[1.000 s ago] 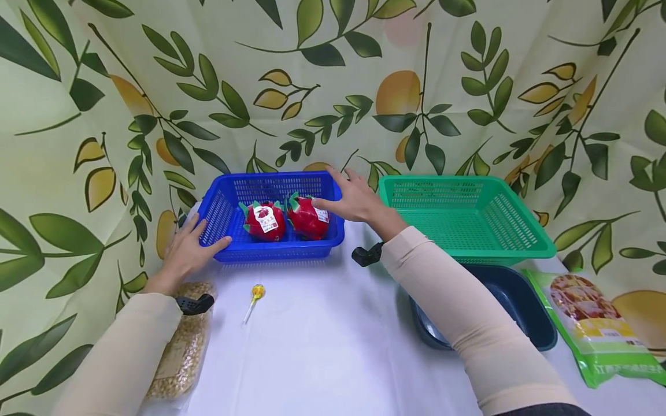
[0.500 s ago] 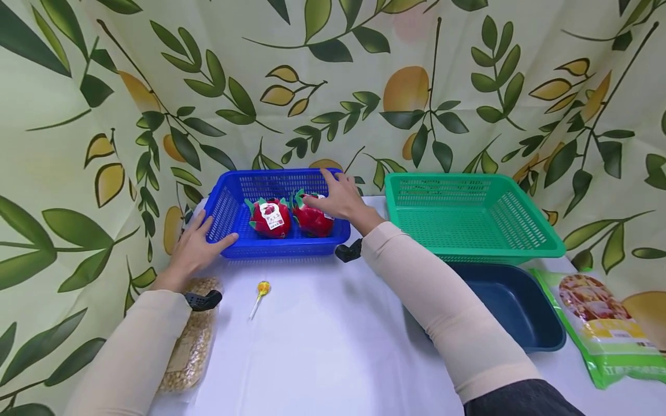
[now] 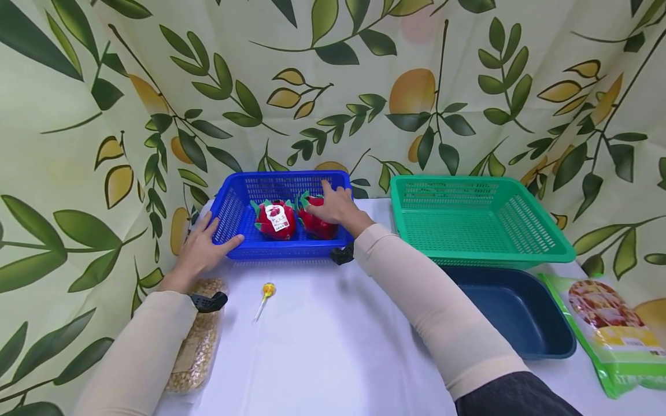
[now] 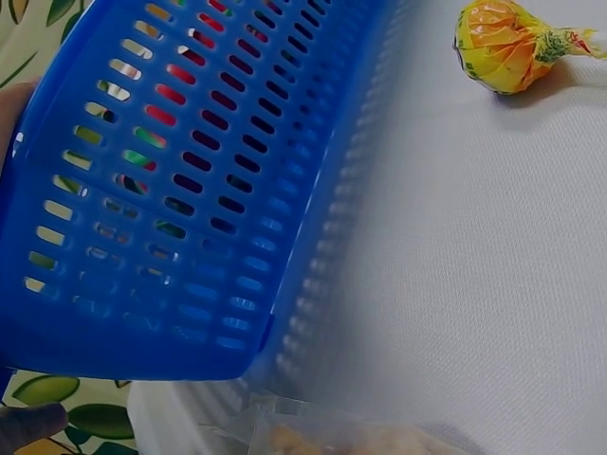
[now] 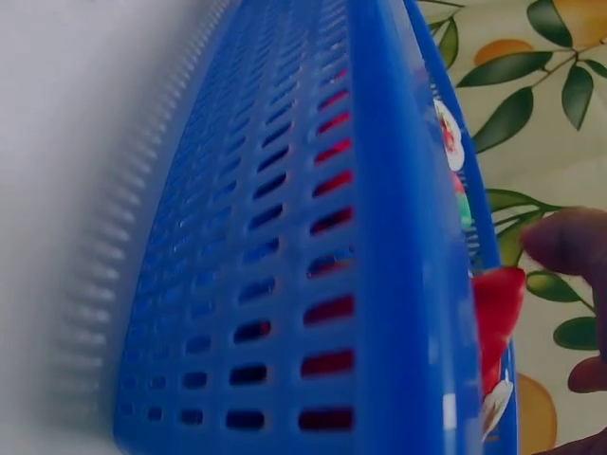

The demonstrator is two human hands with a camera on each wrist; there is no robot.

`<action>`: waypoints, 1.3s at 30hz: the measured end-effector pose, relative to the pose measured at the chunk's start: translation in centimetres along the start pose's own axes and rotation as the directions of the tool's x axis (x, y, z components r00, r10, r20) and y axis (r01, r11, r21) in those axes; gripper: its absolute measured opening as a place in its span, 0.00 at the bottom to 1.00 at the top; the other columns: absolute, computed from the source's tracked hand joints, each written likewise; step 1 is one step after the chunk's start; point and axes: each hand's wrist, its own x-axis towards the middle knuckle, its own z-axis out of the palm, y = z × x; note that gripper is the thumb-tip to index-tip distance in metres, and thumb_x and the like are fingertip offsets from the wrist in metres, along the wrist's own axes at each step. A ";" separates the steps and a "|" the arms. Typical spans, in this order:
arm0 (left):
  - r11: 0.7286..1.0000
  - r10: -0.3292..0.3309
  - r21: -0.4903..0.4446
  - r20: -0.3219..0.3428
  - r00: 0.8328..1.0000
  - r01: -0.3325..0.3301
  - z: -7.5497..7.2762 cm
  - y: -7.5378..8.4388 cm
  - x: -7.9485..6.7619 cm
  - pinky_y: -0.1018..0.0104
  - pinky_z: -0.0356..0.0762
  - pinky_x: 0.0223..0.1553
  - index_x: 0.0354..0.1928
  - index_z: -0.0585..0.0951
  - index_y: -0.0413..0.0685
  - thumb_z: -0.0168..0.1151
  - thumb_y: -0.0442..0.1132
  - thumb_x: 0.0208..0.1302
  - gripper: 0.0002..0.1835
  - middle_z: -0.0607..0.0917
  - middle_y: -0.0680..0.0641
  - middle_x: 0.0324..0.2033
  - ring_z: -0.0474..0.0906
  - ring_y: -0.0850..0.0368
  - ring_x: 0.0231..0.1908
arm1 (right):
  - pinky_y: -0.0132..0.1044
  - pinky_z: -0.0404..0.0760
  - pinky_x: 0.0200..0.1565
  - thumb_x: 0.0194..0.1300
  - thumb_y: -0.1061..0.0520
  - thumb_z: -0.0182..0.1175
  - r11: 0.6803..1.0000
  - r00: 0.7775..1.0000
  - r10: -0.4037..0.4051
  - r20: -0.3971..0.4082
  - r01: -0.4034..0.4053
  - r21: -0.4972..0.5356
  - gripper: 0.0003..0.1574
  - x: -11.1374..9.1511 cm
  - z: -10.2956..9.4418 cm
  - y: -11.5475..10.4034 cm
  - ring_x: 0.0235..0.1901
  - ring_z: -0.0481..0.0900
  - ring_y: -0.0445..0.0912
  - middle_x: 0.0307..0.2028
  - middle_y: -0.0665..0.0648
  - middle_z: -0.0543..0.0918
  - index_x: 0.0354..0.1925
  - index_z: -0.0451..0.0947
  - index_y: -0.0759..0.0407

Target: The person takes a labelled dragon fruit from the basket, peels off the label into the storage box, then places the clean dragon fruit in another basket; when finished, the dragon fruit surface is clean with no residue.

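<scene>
Two red dragon fruits with green tips lie in the blue plastic basket (image 3: 283,252). The left dragon fruit (image 3: 276,221) carries a white label. My right hand (image 3: 340,207) is over the right dragon fruit (image 3: 318,227) and partly covers it in the head view. In the right wrist view, the right-hand fingers (image 5: 574,248) are above the far rim, with a gap between them and the red fruit (image 5: 496,303). My left hand (image 3: 200,248) rests at the basket's left front corner, fingers spread along its side and thumb over the front rim.
A wrapped lollipop (image 3: 267,290) lies in front of the basket. A clear bag of beige kernels (image 3: 195,352) is under the left forearm. To the right are a green basket (image 3: 481,254), a dark blue tub (image 3: 520,315) and a green food packet (image 3: 614,335). A leaf-patterned cloth (image 3: 333,86) hangs behind.
My right hand has moved left and slightly down, from the basket's right rim to over the right dragon fruit. The left hand stays at the corner. The head view has shifted slightly.
</scene>
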 end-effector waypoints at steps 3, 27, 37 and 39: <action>1.000 -0.006 -0.004 -0.006 1.000 0.006 0.0 0.0 -0.1 0.25 0.42 0.58 0.74 0.47 0.38 0.49 0.76 0.56 0.59 0.38 0.39 0.74 0.37 0.28 0.69 | 0.68 0.65 0.55 0.59 0.32 0.59 0.999 1.000 0.014 0.010 -0.014 -0.031 0.57 0.1 0.4 -0.4 0.68 0.49 0.63 0.69 0.66 0.58 0.76 0.46 0.51; 1.000 0.002 -0.009 -0.023 1.000 -0.002 0.4 -0.1 0.1 0.25 0.44 0.58 0.74 0.49 0.37 0.50 0.75 0.57 0.58 0.40 0.39 0.74 0.39 0.29 0.69 | 0.55 0.71 0.57 0.55 0.34 0.66 0.991 0.993 -0.113 0.047 0.109 0.073 0.55 0.3 2.0 -0.3 0.63 0.63 0.56 0.64 0.61 0.64 0.74 0.55 0.46; 1.000 0.001 -0.008 -0.019 1.000 -0.001 0.4 -0.1 0.0 0.25 0.44 0.58 0.74 0.48 0.39 0.50 0.74 0.58 0.57 0.39 0.39 0.74 0.39 0.29 0.69 | 0.52 0.75 0.53 0.54 0.34 0.67 0.983 0.994 -0.112 0.012 0.109 0.145 0.50 0.7 2.7 -0.1 0.58 0.66 0.54 0.61 0.59 0.67 0.72 0.61 0.39; 1.000 0.003 -0.009 -0.024 1.000 -0.004 0.3 -0.2 0.0 0.25 0.44 0.58 0.74 0.48 0.39 0.50 0.74 0.58 0.57 0.40 0.39 0.74 0.39 0.29 0.69 | 0.52 0.76 0.52 0.53 0.35 0.68 0.980 0.995 -0.102 0.005 0.100 0.174 0.51 0.8 2.7 -0.1 0.58 0.66 0.54 0.60 0.59 0.67 0.71 0.61 0.39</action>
